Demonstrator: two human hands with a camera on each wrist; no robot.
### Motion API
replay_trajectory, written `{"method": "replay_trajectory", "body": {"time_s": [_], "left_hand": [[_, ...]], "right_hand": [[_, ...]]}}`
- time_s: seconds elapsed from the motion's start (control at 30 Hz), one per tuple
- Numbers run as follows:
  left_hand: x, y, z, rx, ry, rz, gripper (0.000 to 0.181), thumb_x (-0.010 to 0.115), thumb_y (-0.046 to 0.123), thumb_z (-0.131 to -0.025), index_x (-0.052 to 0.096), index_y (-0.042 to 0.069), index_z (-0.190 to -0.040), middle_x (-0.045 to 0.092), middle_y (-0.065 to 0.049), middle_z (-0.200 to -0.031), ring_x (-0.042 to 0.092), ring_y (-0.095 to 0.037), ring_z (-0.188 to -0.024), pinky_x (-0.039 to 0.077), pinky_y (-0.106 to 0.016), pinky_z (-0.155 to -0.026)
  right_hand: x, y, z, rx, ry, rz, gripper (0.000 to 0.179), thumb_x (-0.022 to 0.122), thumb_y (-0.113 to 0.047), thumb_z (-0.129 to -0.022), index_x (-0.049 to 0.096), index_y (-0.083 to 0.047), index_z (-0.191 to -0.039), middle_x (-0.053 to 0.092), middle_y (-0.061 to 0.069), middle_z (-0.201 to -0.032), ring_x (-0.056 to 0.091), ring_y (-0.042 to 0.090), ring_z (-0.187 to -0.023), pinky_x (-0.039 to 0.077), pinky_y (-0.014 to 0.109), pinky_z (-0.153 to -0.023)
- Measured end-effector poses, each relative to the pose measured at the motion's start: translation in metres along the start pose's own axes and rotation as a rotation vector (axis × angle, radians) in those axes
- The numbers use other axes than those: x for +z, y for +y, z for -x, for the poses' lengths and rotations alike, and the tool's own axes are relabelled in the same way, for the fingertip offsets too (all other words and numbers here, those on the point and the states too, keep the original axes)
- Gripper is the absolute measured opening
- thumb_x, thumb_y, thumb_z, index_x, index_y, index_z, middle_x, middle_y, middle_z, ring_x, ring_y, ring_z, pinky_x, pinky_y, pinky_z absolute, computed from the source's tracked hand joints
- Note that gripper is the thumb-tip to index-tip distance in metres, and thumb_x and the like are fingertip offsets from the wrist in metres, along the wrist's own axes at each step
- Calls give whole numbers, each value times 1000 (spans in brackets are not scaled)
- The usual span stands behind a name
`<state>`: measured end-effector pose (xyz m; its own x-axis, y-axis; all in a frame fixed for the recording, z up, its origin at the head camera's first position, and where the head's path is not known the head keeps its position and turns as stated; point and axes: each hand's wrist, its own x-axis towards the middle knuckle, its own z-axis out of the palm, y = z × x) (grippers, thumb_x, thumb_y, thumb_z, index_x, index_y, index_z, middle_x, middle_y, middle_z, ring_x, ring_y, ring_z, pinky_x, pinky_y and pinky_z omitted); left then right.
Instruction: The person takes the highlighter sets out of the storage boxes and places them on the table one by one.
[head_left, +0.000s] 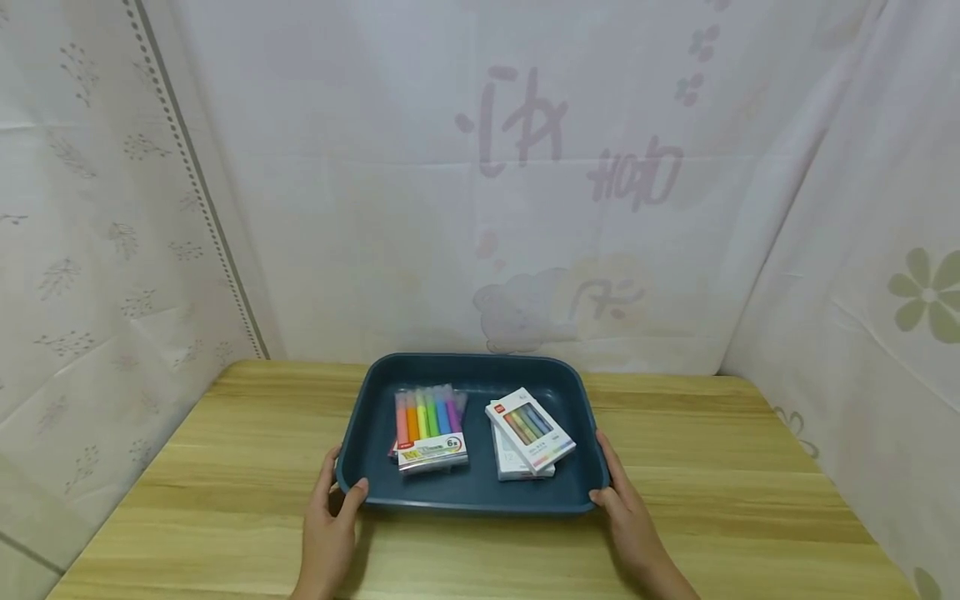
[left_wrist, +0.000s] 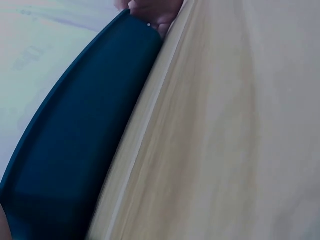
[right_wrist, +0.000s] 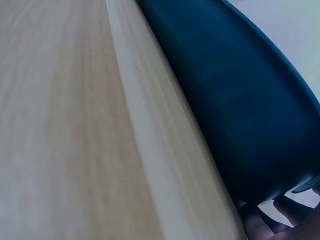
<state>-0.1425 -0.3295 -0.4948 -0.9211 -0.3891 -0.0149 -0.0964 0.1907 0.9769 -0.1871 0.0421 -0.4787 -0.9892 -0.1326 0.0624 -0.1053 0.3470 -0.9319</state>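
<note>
A dark blue plastic tray (head_left: pixel 480 493) sits on the wooden table, held at both ends. My left hand (head_left: pixel 327 533) grips its near left corner, thumb over the rim and fingers along the outer side. At the near right corner my right hand (head_left: pixel 633 529) holds the tray the same way. Inside on the left lies a clear pack of coloured highlighters (head_left: pixel 431 425), on top of another pack mostly hidden. To the right, a white box with a window showing coloured sticks (head_left: pixel 531 429) lies slanted over a second white box (head_left: pixel 513 465). Both wrist views show the tray's outer wall (left_wrist: pixel 85 115).
The wood-grain table (head_left: pixel 750 483) extends to both sides of the tray. Pale printed cloth (head_left: pixel 360 208) hangs behind the table's back edge and along the left and right sides.
</note>
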Motion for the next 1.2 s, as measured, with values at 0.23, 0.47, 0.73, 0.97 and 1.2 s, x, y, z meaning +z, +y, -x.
{"method": "replay_trajectory", "body": {"time_s": [0.23,0.47,0.73,0.97,1.2], "left_hand": [[2,2,2,-30,-23,-3,64,58,24,-102,31,20,-159,50,-21,-141,59,-31,-120,47,-10,-80],[2,6,-1,-21,-23,0,64,57,27,-102,30,20,-159,50,-22,-143,54,-30,-123,44,-6,-84],[-8,17,-23,-19,-135,37,66,48,29,-106,17,14,-162,41,-26,-152,48,-36,-131,40,-6,-85],[-13,21,-54,-76,-225,35,70,45,31,-105,11,10,-163,39,-31,-154,49,-43,-134,45,-47,-111],[-20,14,-71,-164,-247,132,62,41,33,-105,23,16,-162,24,-23,-166,32,-41,-146,35,-48,-117]], "right_hand": [[-4,3,0,2,14,-10,81,42,-2,-92,16,-30,-163,9,7,-172,11,6,-152,19,-4,-99],[-4,1,-2,-20,19,-23,81,42,-2,-92,17,-30,-163,10,8,-172,12,14,-154,21,-3,-99],[-2,2,-2,0,41,-6,80,41,-1,-92,17,-26,-164,9,8,-172,11,25,-154,19,-4,-99],[1,2,1,-13,38,-12,79,42,-2,-92,17,-23,-164,9,10,-172,12,11,-152,20,-3,-99],[4,-1,1,2,33,-25,80,43,-2,-91,17,-27,-164,9,11,-172,10,38,-153,22,-2,-98]]}}
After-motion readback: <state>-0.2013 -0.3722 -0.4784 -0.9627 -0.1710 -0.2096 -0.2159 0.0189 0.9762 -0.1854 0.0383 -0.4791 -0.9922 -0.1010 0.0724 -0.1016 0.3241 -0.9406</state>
